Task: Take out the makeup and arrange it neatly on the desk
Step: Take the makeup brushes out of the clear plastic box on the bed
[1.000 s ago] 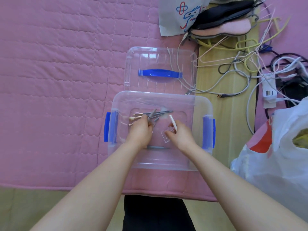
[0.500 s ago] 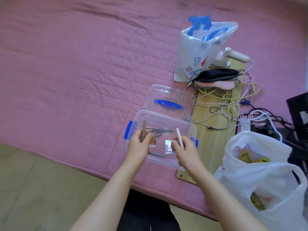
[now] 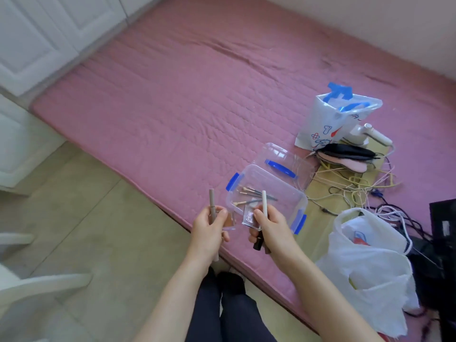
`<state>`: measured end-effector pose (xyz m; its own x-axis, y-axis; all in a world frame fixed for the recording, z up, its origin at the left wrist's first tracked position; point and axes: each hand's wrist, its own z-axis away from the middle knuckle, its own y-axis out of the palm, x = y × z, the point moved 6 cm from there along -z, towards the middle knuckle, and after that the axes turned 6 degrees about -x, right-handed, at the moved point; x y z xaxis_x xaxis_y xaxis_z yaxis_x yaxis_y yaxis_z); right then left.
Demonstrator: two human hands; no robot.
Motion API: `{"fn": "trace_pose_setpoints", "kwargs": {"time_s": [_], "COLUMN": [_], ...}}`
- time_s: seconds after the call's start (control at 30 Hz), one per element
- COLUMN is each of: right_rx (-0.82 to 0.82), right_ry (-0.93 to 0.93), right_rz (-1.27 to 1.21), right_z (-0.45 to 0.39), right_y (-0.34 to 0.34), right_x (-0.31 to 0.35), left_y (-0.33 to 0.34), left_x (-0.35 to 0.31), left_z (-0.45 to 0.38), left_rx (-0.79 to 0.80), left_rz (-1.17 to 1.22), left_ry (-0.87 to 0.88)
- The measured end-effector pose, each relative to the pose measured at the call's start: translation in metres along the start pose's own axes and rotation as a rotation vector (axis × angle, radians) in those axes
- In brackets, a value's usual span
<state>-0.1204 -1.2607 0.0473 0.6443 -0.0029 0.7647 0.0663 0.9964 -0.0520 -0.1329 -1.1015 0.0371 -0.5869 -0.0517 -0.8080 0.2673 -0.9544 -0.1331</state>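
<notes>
Head view shows we are now lifting our left hand [image 3: 209, 225], gripping a brown pencil [image 3: 212, 203], and our right hand [image 3: 270, 224], gripping a white stick [image 3: 264, 203], out of the clear box [image 3: 291, 193] on the pink bed's [image 3: 172, 107] near edge, so carrying comes next.

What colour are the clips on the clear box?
Blue clips on the clear box; head view shows them.

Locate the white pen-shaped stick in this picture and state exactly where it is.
In the head view, the white stick stands upright in the right hand, right of centre, in front of the clear box on the pink mat.
</notes>
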Motion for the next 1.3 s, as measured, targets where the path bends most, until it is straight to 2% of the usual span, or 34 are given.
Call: {"fn": "trace_pose_setpoints", "kwargs": {"time_s": [0.3,0.47,0.87,1.07,1.3], "right_rx": [0.150,0.260,0.442,0.531,0.617], "right_ry": [-0.047,-0.101,-0.209,-0.220,-0.196], "right_rz": [0.198,0.329,0.462,0.489,0.452], "right_z": [0.050,0.070,0.128,0.148,0.142], "right_y": [0.096,0.168,0.361,0.430,0.495], "right_x": [0.017,0.020,0.022,0.015,0.030], "left_y": [-0.106,-0.183,-0.380,-0.439,-0.477], "left_x": [0.002,0.000,0.006,0.016,0.003], "left_z": [0.041,0.051,0.065,0.069,0.045], "left_rx": [-0.197,-0.319,-0.540,-0.601,-0.642], "left_rz": [0.106,0.120,0.228,0.281,0.355], "left_ry": [-0.018,-0.004,-0.027,-0.078,-0.100]}}
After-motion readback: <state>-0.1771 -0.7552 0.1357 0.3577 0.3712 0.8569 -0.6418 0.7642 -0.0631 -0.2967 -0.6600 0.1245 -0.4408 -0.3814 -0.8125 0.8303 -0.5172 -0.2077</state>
